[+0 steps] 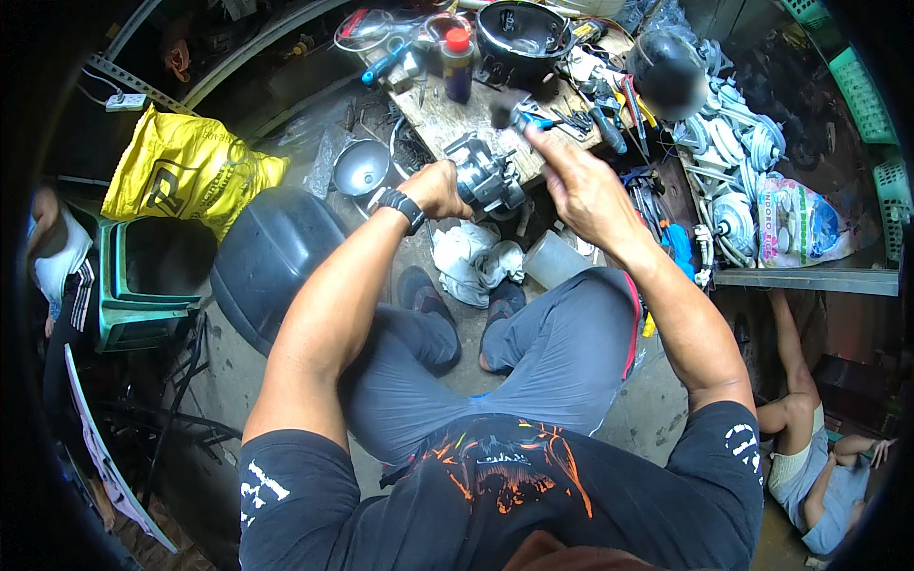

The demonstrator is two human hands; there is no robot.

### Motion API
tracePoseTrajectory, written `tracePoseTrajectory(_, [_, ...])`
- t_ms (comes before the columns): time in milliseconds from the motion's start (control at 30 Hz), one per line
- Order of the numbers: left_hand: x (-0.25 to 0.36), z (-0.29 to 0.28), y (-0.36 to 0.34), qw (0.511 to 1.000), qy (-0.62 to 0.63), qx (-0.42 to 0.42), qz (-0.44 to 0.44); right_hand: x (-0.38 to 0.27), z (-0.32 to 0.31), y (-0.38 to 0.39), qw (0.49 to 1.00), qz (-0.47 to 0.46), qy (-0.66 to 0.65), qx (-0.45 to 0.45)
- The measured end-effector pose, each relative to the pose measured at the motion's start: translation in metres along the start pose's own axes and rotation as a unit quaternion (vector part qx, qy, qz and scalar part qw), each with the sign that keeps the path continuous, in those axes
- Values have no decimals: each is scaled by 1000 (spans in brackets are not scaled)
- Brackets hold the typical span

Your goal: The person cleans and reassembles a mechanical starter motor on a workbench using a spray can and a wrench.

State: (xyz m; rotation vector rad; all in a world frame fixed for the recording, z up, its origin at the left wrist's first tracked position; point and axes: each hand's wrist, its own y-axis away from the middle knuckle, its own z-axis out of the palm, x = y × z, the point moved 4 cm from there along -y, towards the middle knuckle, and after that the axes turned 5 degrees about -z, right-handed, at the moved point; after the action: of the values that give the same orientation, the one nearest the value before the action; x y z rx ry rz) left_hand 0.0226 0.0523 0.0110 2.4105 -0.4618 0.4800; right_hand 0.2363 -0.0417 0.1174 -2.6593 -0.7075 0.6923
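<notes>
My left hand [440, 190] grips a silver metal mechanical part [487, 179] at the front edge of the cluttered wooden workbench [428, 119]. My right hand [571, 176], just right of that part, has its fingers closed on a blurred tool with a dark head [512, 112], raised over the bench. A spray can with a red cap [457, 71] stands behind, beside a blue-handled tool [384, 65] and a black round pan [519, 33]. Pliers and other small tools lie to the right.
Yellow sack [186, 171], black padded object [262, 266] and green stools [143, 314] are left. A silver bowl [357, 167], white rags [466, 257] and clear container [560, 259] are below the bench. White parts [733, 162] fill the right. Other people [52, 247] [824, 485] sit at both sides.
</notes>
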Motion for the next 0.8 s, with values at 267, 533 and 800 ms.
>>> tracePoseTrajectory(267, [-19,11,-20,999,37,-35,15,-19,-18,-13,1000,9,-10,21])
tracePoseTrajectory(533, [-34,20,-29,986,120,-22,111,-12,-16,-14,998,39,-31,-25])
tracePoseTrajectory(800, [-39,22,-42,977,142,-126,93,36,-22,50,982,177,-73,6])
